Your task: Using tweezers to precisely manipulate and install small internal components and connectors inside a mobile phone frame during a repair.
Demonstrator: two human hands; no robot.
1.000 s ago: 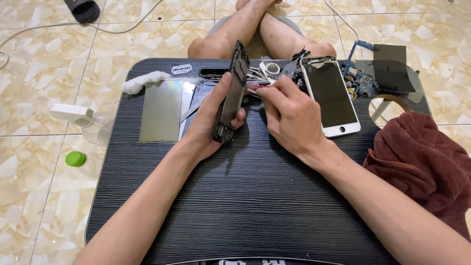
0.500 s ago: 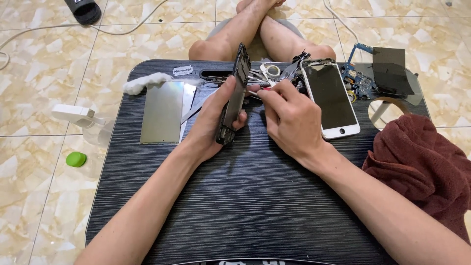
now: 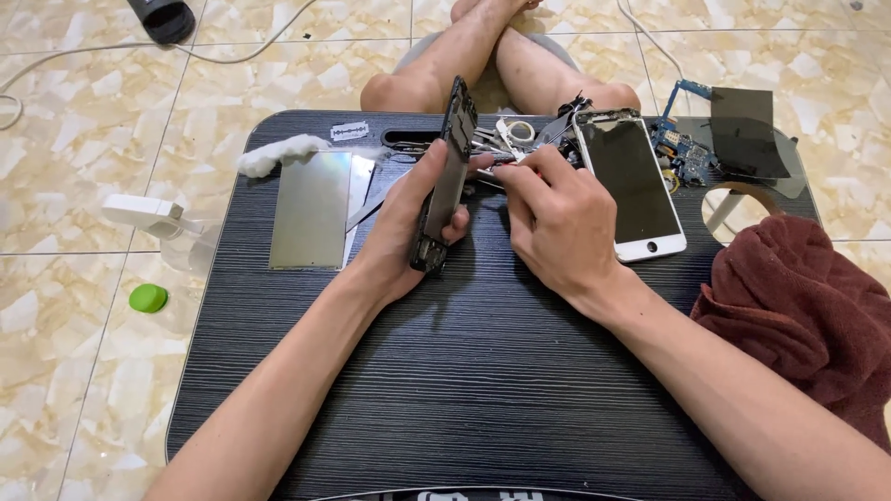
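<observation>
Head view looks down on the left hand [image 3: 404, 232], which clasps a slim black phone body [image 3: 445, 176] stood on its long edge, thumb on the near face and fingers wrapped behind, its lower end just above the black wood-grain lap table [image 3: 483, 371]. The right hand [image 3: 557, 223] is pinched shut on a thin tool whose tip meets the phone body's side; the tool itself is too small to make out. Just beside the right hand lies one white-framed phone screen [image 3: 631, 186], flat, glossy and dark-glassed, touching a small tangle of metal tweezers and parts [image 3: 510, 139] at the table's far edge. Further right sit one blue circuit board [image 3: 682, 153] and one dark translucent square film [image 3: 747, 134], with a crumpled maroon towel [image 3: 807, 315] draped over the table's right edge. To the left lies one rectangular silvery reflective sheet [image 3: 311, 209], a wad of white cotton [image 3: 274, 153] at its top corner and a razor blade [image 3: 350, 131] near that. Beyond the table, beige marbled floor tiles [image 3: 65, 130] carry one white plastic spray bottle [image 3: 162, 223], one green round cap [image 3: 148, 298] and a white cable [image 3: 93, 51]. Two bare legs are folded behind the table.
</observation>
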